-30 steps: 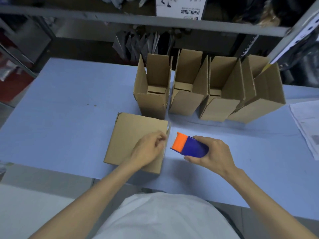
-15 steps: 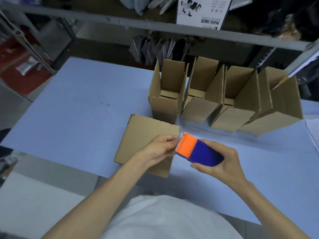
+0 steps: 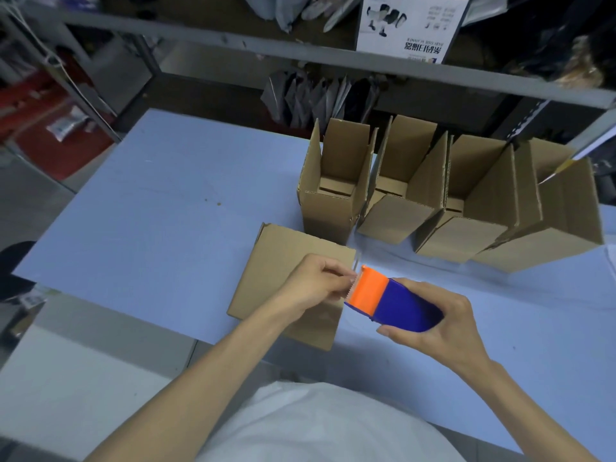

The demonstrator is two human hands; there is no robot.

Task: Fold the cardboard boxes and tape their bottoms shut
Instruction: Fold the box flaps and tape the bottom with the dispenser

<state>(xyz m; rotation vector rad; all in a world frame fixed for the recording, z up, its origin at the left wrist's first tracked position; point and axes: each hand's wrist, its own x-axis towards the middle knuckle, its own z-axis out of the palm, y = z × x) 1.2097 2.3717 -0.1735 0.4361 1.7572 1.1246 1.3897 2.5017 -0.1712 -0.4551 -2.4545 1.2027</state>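
A folded cardboard box [image 3: 283, 261] lies bottom-up on the blue table [image 3: 160, 211] near its front edge. My right hand [image 3: 440, 323] grips a blue and orange tape dispenser [image 3: 390, 300] just right of the box, its orange toothed end pointing left. My left hand [image 3: 316, 281] hovers over the box's right side, and its fingertips pinch the clear tape end at the dispenser's cutter. Behind the box, several assembled boxes [image 3: 336, 191] stand upright in a row with their top flaps open.
A metal shelf rail [image 3: 300, 51] runs across behind the table, with a white printed carton [image 3: 413, 25] on it and grey bags [image 3: 320, 95] below. A shelf upright [image 3: 596, 135] rises at the far right. The floor lies beyond the table's left edge.
My right hand has lifted the dispenser and tilted its orange end toward my left hand. My left hand has left the box top and taken the tape end at the cutter.
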